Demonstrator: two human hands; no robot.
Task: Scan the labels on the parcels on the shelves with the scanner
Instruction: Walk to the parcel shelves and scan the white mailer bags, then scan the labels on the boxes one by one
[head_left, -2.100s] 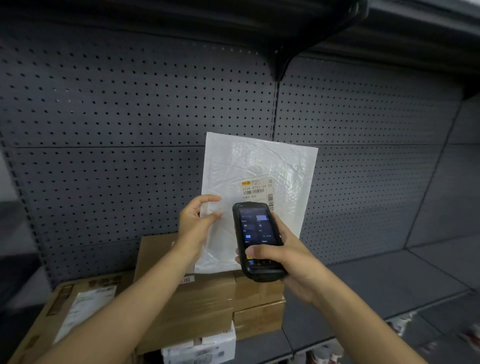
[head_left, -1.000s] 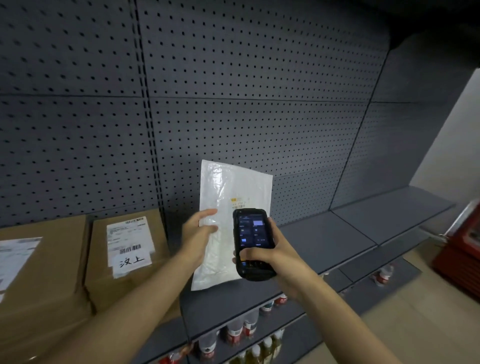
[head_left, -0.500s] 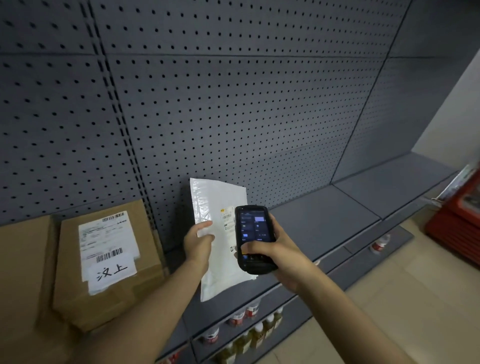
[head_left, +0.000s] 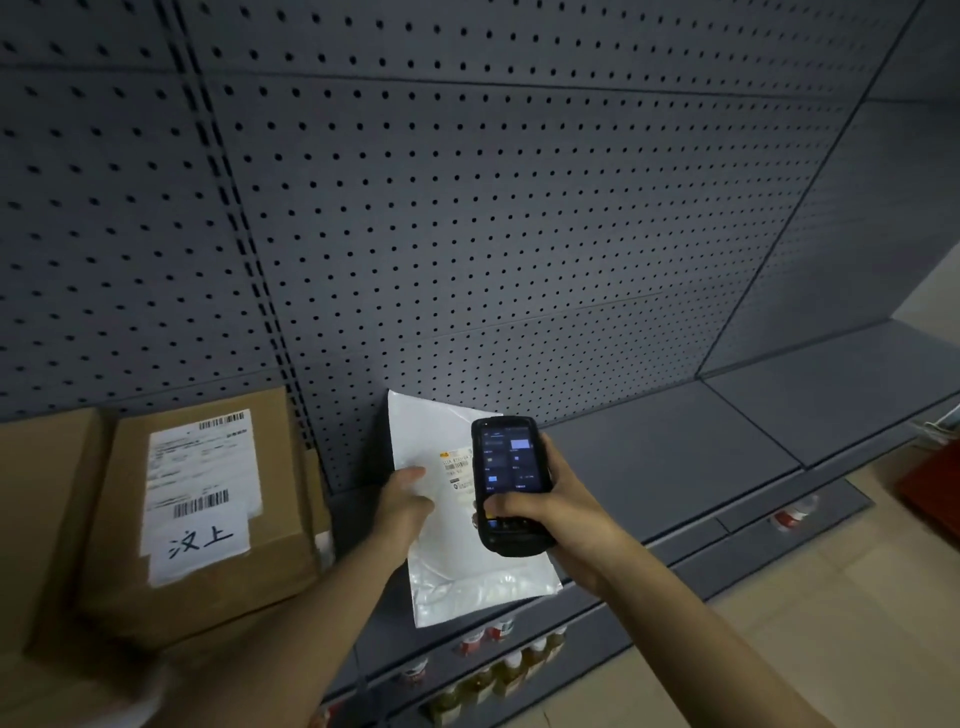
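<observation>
White parcel (head_left: 431, 525), gripped by left hand (head_left: 408, 501), overhangs shelf edge (head_left: 691, 540).

We see a white glossy plastic mailer bag (head_left: 467, 582), crinkled; black matt plastic handheld scanner (head_left: 511, 486) w/ glassy screen; brown matt cardboard box (head_left: 208, 587), paper label; grey matt perforated metal back panel (head_left: 519, 234).

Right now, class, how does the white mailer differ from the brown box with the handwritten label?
The mailer is a thin, flat white plastic bag; the box is thick brown cardboard. The left hand holds the mailer, with the scanner in the right hand in front of it; the box sits untouched on the shelf. The mailer's label is small; the box's is large. Both labels carry barcodes.
</observation>
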